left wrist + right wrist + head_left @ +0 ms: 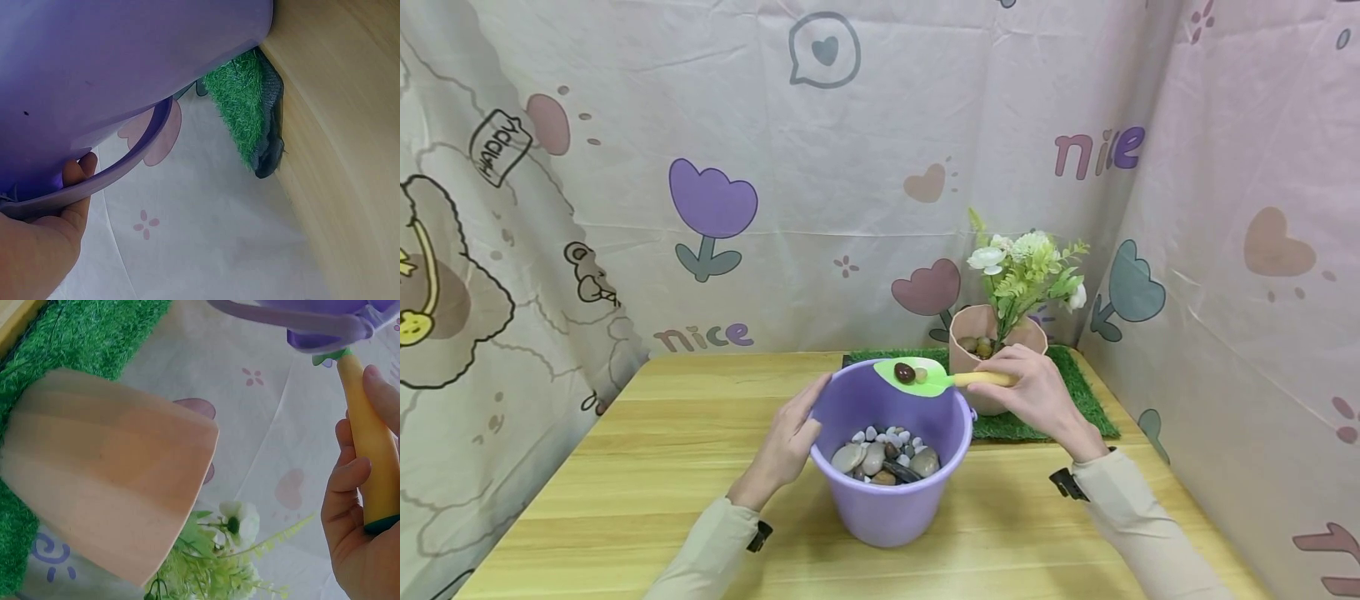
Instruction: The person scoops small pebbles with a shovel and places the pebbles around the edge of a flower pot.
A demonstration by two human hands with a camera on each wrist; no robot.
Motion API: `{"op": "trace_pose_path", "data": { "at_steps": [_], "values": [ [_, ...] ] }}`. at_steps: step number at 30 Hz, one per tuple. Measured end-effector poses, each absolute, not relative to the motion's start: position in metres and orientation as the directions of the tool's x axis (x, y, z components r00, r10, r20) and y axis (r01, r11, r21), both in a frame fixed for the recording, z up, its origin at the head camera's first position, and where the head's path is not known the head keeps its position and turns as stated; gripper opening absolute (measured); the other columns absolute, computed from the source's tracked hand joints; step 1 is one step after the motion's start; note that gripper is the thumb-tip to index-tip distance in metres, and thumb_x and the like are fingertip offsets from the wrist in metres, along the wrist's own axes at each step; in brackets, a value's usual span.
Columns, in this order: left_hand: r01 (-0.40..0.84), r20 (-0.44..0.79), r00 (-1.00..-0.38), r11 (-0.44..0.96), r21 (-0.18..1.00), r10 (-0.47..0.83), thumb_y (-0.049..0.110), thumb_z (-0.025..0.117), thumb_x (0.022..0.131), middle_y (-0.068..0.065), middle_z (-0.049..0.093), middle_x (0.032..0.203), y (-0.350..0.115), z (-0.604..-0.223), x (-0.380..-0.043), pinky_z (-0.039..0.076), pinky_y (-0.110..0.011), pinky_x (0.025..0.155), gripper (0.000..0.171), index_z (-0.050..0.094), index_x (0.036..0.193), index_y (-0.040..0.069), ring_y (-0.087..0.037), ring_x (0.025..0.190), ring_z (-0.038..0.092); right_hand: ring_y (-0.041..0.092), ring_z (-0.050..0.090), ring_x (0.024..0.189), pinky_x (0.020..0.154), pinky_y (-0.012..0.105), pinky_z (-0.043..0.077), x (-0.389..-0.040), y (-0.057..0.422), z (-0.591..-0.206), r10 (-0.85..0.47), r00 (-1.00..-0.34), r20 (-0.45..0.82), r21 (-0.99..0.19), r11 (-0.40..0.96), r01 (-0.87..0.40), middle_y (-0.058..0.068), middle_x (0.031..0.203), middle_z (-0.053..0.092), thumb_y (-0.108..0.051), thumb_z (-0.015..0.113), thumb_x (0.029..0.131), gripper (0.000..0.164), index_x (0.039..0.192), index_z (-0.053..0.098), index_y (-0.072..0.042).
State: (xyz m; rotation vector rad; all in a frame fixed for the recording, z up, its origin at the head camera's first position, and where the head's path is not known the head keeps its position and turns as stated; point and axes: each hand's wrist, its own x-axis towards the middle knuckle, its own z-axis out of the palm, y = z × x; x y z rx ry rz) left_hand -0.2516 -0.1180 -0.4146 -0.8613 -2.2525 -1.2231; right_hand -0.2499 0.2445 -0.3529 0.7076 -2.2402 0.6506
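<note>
A purple bucket [887, 512] stands on the table with several grey, white and brown pebbles [872, 458] inside. My left hand [786, 433] grips its left rim, and the bucket's handle [134, 156] crosses over the fingers in the left wrist view. In my right hand [1033, 392] is a toy shovel, held by its yellow handle [369, 444]. Its green blade [936, 385] lies level over the bucket's far right rim, carrying a dark brown stone [904, 372] and a small tan stone [921, 375].
Behind the right hand, a pink flowerpot [119, 469] with white flowers and leaves [1030, 258] stands on a green turf mat [1086, 392]. Stones [977, 346] lie inside the pot. A printed cloth [850, 167] hangs behind and beside the wooden table [700, 433].
</note>
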Motion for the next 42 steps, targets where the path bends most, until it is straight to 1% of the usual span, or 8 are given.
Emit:
{"op": "trace_pose_path", "data": {
  "at_steps": [5, 15, 19, 24, 29, 34, 39, 42],
  "values": [
    [0.696, 0.627, -0.713, 0.420, 0.583, 0.313, -0.001, 0.042, 0.082, -0.021, 0.046, 0.148, -0.118, -0.415, -0.252, 0.038, -0.051, 0.112, 0.065, 0.041, 0.146, -0.003, -0.038, 0.135, 0.047, 0.005, 0.055, 0.072, 0.059, 0.021, 0.046, -0.249, 0.252, -0.349, -0.302, -0.627, 0.718, -0.238, 0.741, -0.629, -0.007, 0.084, 0.069, -0.027, 0.086, 0.071, 0.022, 0.090, 0.080, -0.018],
    [0.698, 0.626, -0.712, 0.418, 0.582, 0.317, -0.001, 0.043, 0.082, -0.021, 0.046, 0.148, -0.118, -0.415, -0.252, 0.040, -0.051, 0.110, 0.064, 0.040, 0.146, -0.004, -0.038, 0.134, 0.048, 0.008, 0.057, 0.068, 0.058, 0.024, 0.046, -0.251, 0.273, -0.346, -0.251, -0.642, 0.725, -0.216, 0.801, -0.558, -0.004, 0.084, 0.070, -0.028, 0.087, 0.070, 0.023, 0.089, 0.080, -0.016],
    [0.697, 0.623, -0.713, 0.416, 0.584, 0.321, -0.001, 0.042, 0.083, -0.021, 0.045, 0.149, -0.118, -0.415, -0.252, 0.040, -0.051, 0.110, 0.065, 0.039, 0.147, -0.003, -0.038, 0.134, 0.048, 0.011, 0.059, 0.069, 0.058, 0.028, 0.047, -0.253, 0.282, -0.341, -0.215, -0.642, 0.736, -0.217, 0.823, -0.524, -0.001, 0.083, 0.071, -0.026, 0.087, 0.069, 0.024, 0.088, 0.080, -0.014],
    [0.698, 0.626, -0.712, 0.411, 0.586, 0.317, -0.002, 0.043, 0.082, -0.021, 0.046, 0.148, -0.119, -0.414, -0.252, 0.041, -0.052, 0.110, 0.065, 0.040, 0.147, -0.003, -0.038, 0.133, 0.048, 0.018, 0.063, 0.070, 0.059, 0.034, 0.048, -0.256, 0.295, -0.332, -0.185, -0.647, 0.739, -0.206, 0.853, -0.479, 0.003, 0.082, 0.073, -0.025, 0.086, 0.071, 0.020, 0.086, 0.080, -0.013],
    [0.699, 0.629, -0.711, 0.416, 0.582, 0.316, -0.002, 0.043, 0.082, -0.021, 0.046, 0.148, -0.119, -0.415, -0.252, 0.042, -0.051, 0.109, 0.065, 0.040, 0.146, -0.004, -0.038, 0.132, 0.049, 0.019, 0.061, 0.066, 0.056, 0.032, 0.044, -0.259, 0.304, -0.329, -0.152, -0.659, 0.736, -0.194, 0.886, -0.422, 0.004, 0.078, 0.072, -0.027, 0.084, 0.073, 0.019, 0.086, 0.080, -0.014],
    [0.696, 0.627, -0.714, 0.413, 0.587, 0.312, -0.002, 0.043, 0.082, -0.020, 0.047, 0.148, -0.118, -0.414, -0.251, 0.042, -0.051, 0.109, 0.065, 0.041, 0.146, -0.003, -0.037, 0.132, 0.050, 0.016, 0.056, 0.061, 0.052, 0.028, 0.038, -0.261, 0.311, -0.331, -0.107, -0.711, 0.695, -0.218, 0.911, -0.350, 0.003, 0.075, 0.070, -0.036, 0.081, 0.076, 0.024, 0.087, 0.080, -0.014],
    [0.696, 0.625, -0.714, 0.413, 0.588, 0.314, -0.001, 0.043, 0.082, -0.020, 0.046, 0.148, -0.118, -0.415, -0.252, 0.043, -0.051, 0.108, 0.065, 0.040, 0.147, -0.003, -0.037, 0.132, 0.050, 0.016, 0.054, 0.060, 0.049, 0.027, 0.037, -0.259, 0.319, -0.333, -0.028, -0.784, 0.620, -0.275, 0.928, -0.250, 0.004, 0.076, 0.070, -0.045, 0.078, 0.079, 0.033, 0.090, 0.080, -0.015],
    [0.696, 0.623, -0.715, 0.410, 0.590, 0.317, -0.001, 0.043, 0.082, -0.020, 0.045, 0.149, -0.118, -0.416, -0.253, 0.043, -0.052, 0.108, 0.065, 0.039, 0.148, -0.002, -0.037, 0.132, 0.049, 0.017, 0.052, 0.059, 0.047, 0.028, 0.036, -0.255, 0.326, -0.332, 0.011, -0.816, 0.578, -0.284, 0.940, -0.189, 0.003, 0.077, 0.070, -0.050, 0.075, 0.080, 0.036, 0.092, 0.080, -0.016]
  ]
}}
